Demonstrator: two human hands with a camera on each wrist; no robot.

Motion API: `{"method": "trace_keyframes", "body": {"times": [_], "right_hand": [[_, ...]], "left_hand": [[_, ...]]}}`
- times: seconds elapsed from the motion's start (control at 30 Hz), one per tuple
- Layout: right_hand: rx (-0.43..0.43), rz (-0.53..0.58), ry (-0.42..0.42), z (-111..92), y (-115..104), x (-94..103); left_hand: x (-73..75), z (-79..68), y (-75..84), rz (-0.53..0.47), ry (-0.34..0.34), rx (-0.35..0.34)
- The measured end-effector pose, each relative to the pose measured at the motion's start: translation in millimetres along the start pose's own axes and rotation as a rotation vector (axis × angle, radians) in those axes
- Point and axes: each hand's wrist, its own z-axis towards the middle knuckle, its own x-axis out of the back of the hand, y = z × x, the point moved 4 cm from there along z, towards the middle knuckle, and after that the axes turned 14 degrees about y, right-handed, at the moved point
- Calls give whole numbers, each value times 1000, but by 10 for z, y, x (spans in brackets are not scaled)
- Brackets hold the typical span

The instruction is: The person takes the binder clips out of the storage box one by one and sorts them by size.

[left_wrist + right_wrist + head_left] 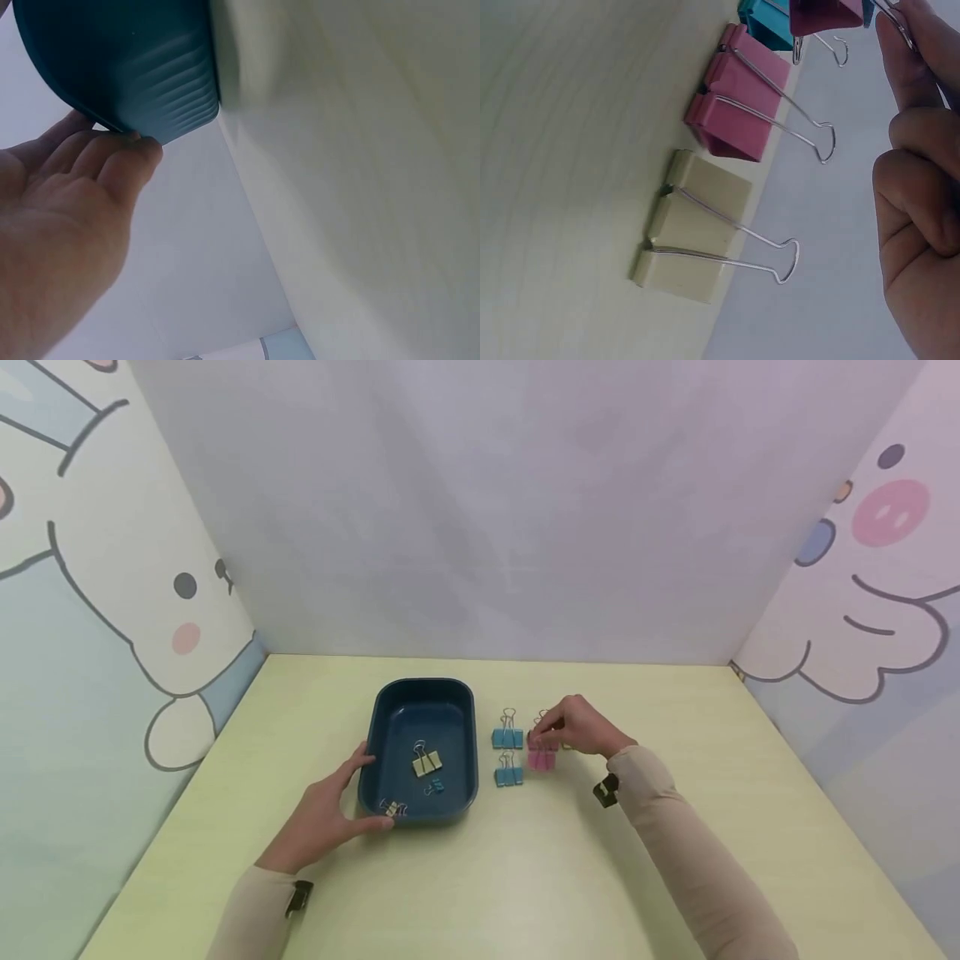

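My left hand [318, 818] holds the near-left corner of a dark blue tray [476, 752], fingers at its left side and thumb along the front rim. Inside lie a cream binder clip [427, 764], a small blue binder clip [437, 785] and tiny cream clips [392, 809] in the near-left corner. Right of the tray, my right hand [588, 727] pinches the wire handle of a pink binder clip [826, 16]. Another pink binder clip [746, 97] and a larger cream binder clip [694, 225] stand on the table by that hand. The head view mostly hides this cream one.
Two blue binder clips, a far one [507, 738] and a near one [508, 776], stand between the tray and my right hand. The pale yellow table [480, 893] meets a plain back wall [480, 527]. Cartoon-printed panels [150, 610] flank both sides.
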Motion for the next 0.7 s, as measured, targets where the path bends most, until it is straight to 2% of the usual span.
{"method": "trace_keyframes", "body": {"times": [0.13,0.4,0.7], "right_hand": [[-19,38,2,-53,82,-27],[-43,35,-8,-104,148,-75],[-20,37,5,-131,201,-103]], "left_hand": [[-9,0,-9,-6,2,-1],[32,-13,44,13,4,-3],[33,-8,51,21,0,2]]}}
